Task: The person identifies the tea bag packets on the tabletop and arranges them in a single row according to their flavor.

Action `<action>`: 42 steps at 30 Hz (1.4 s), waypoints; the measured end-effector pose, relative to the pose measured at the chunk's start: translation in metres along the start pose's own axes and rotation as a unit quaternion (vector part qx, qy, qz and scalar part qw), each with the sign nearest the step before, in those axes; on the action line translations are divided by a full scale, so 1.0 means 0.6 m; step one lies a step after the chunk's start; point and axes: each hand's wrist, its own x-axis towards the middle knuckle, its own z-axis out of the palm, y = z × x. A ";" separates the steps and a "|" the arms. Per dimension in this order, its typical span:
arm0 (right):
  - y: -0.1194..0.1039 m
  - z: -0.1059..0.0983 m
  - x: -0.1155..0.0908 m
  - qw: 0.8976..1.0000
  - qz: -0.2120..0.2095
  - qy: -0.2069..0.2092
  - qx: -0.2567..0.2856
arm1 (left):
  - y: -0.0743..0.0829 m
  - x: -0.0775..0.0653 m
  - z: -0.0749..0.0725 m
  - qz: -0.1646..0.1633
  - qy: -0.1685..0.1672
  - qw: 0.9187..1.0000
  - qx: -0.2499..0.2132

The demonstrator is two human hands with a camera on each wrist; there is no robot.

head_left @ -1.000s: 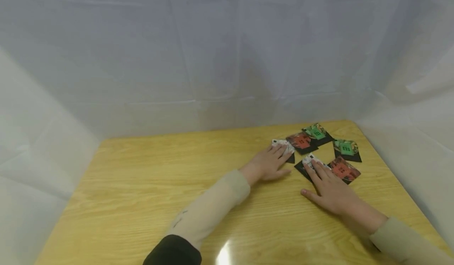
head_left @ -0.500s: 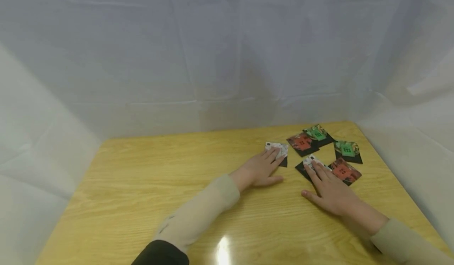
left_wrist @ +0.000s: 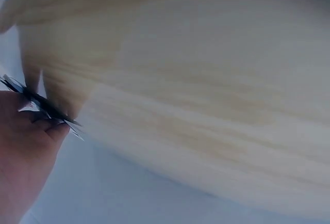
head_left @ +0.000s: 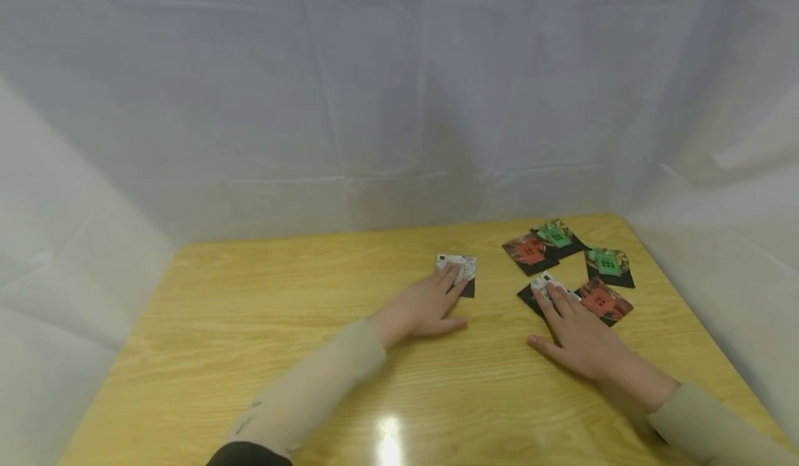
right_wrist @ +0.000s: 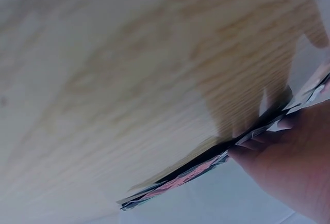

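Note:
My left hand (head_left: 431,306) lies with its fingers extended on a white-patterned flat card (head_left: 469,263) that has a black lower part. In the left wrist view the same hand (left_wrist: 31,154) presses the thin card (left_wrist: 47,108) against the table. Further right, my right hand (head_left: 580,341) rests its straight fingers on a second white-patterned card (head_left: 540,281). A red-printed card (head_left: 608,302) lies right beside those fingers. The right wrist view shows that hand (right_wrist: 291,157) and the thin edges of cards (right_wrist: 191,173) almost edge-on. Fingers cover parts of both white cards.
Behind the right hand lie another red card (head_left: 526,252) and a green card (head_left: 557,234), overlapping. A second green card (head_left: 609,263) sits near the table's right edge. White cloth (head_left: 374,105) hangs behind and beside the wooden table (head_left: 250,313).
My left hand has slid left across the table, and the white card under its fingers has moved with it, away from the other cards. The right hand has stayed in place.

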 end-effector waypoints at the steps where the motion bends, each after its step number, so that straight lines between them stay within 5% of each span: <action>1: -0.001 0.000 0.000 1.000 -0.001 0.001 0.001 | -0.004 -0.008 0.002 0.001 0.004 1.000 -0.001; 22: -0.009 -0.002 0.005 1.000 0.006 -0.010 0.000 | -0.082 -0.153 0.044 -0.042 0.032 0.997 -0.048; 33: -0.012 -0.005 0.003 1.000 0.003 -0.005 -0.005 | -0.121 -0.228 0.056 -0.078 0.059 0.990 -0.101; 42: -0.015 -0.006 0.005 1.000 0.004 -0.007 -0.003 | -0.157 -0.292 0.070 -0.097 0.087 0.986 -0.100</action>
